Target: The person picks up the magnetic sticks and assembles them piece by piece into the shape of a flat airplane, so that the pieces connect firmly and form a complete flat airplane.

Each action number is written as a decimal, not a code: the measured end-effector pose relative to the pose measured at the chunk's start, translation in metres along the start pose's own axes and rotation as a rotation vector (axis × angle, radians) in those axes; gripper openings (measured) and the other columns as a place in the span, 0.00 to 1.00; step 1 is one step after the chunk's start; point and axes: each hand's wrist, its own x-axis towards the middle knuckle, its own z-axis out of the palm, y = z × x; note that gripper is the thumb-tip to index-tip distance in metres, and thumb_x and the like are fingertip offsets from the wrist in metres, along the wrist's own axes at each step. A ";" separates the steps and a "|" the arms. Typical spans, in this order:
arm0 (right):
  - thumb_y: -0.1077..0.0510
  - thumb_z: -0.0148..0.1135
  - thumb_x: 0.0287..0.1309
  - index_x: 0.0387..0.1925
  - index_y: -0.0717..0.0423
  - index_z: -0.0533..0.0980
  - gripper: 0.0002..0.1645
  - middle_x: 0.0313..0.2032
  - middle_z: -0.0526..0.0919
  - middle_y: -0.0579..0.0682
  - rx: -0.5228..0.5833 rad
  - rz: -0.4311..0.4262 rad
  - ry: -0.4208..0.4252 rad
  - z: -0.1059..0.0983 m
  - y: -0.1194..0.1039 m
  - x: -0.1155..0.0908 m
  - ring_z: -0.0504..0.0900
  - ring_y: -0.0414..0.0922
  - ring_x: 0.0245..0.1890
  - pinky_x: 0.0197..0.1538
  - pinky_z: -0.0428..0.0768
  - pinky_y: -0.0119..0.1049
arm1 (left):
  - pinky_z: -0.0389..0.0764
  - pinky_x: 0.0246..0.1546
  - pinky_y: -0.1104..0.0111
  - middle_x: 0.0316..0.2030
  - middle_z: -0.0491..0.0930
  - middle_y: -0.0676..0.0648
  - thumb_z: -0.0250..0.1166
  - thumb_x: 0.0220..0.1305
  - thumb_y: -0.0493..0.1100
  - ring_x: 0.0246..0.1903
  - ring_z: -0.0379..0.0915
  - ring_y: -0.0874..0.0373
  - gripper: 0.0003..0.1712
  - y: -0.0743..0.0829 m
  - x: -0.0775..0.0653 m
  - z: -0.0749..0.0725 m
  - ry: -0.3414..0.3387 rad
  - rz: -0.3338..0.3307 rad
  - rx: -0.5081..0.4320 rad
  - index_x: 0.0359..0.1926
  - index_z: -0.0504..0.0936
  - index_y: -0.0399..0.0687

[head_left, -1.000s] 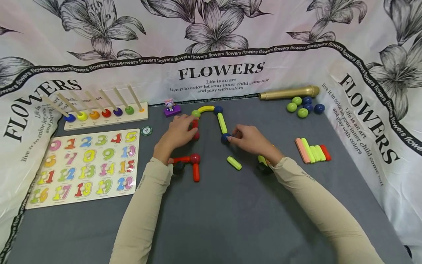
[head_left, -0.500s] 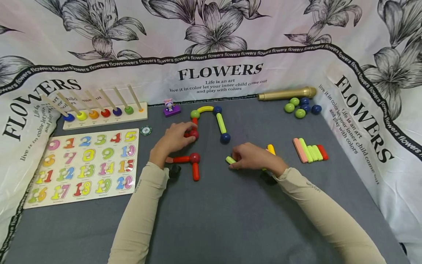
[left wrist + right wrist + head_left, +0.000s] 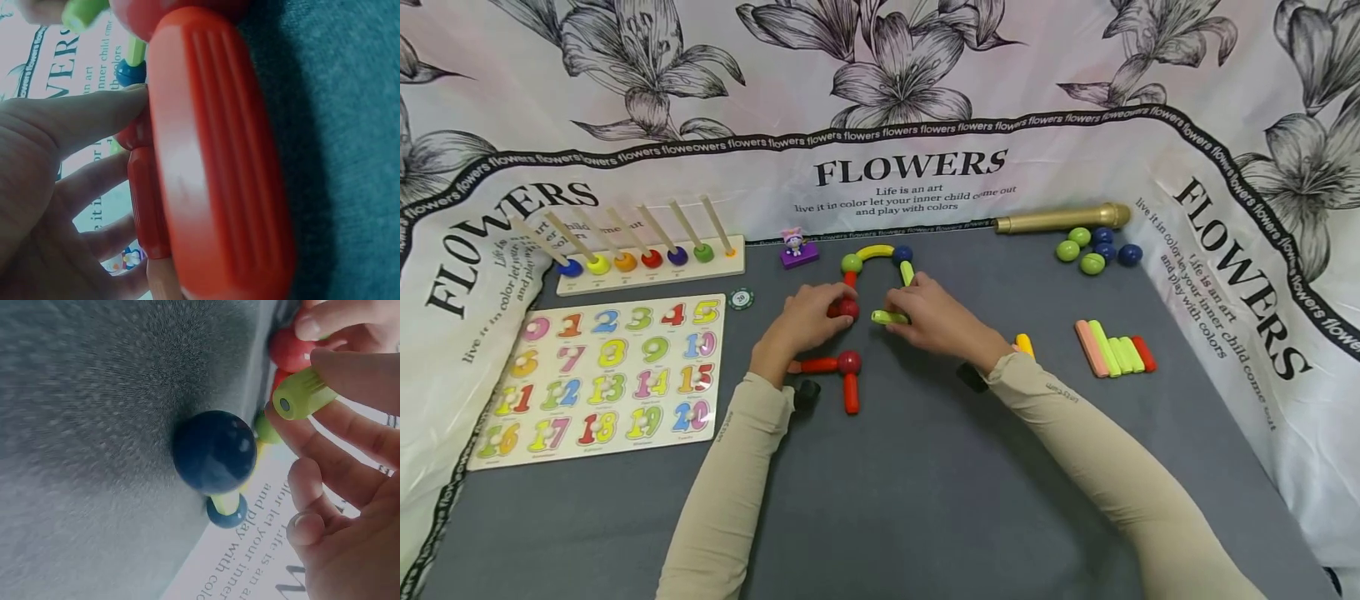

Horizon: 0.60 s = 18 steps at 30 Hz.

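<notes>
My left hand pinches a red ball between thumb and fingers. In the left wrist view a red stick runs from that ball along the fingers. Between thumb and forefinger, my right hand holds a short lime-green stick, its magnet end beside the red ball. A red stick joins the ball to a lime-green ball, then come a curved yellow stick and a dark blue ball. The second dark blue ball is hidden behind my right hand in the head view.
Nearer me lies another red ball with two red sticks. A number board and a peg rack stand left. Loose sticks, several balls and a gold microphone lie right. A yellow stick shows by the right sleeve.
My right hand left the blue ball, picked up the short lime-green stick from the table and carried it left and away from me toward the red ball. My left hand stayed near that ball.
</notes>
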 end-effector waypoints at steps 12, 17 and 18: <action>0.61 0.74 0.67 0.43 0.62 0.83 0.09 0.38 0.88 0.57 -0.129 -0.004 -0.056 0.012 0.008 0.021 0.77 0.54 0.36 0.47 0.72 0.50 | 0.65 0.62 0.40 0.63 0.81 0.42 0.68 0.77 0.46 0.62 0.67 0.39 0.23 -0.004 -0.001 0.002 0.011 0.018 0.016 0.69 0.81 0.50; 0.61 0.73 0.68 0.44 0.62 0.82 0.09 0.40 0.89 0.57 -0.115 0.021 -0.076 0.014 0.006 0.029 0.77 0.55 0.38 0.49 0.72 0.51 | 0.66 0.61 0.39 0.60 0.81 0.42 0.68 0.77 0.46 0.61 0.68 0.39 0.23 -0.003 -0.001 0.002 0.011 0.018 0.024 0.69 0.81 0.50; 0.61 0.73 0.68 0.44 0.62 0.82 0.09 0.40 0.88 0.57 -0.116 0.025 -0.080 0.015 0.005 0.030 0.77 0.55 0.38 0.49 0.73 0.51 | 0.66 0.61 0.39 0.60 0.82 0.42 0.68 0.77 0.46 0.61 0.68 0.39 0.23 -0.003 -0.001 0.002 0.013 0.017 0.024 0.69 0.81 0.50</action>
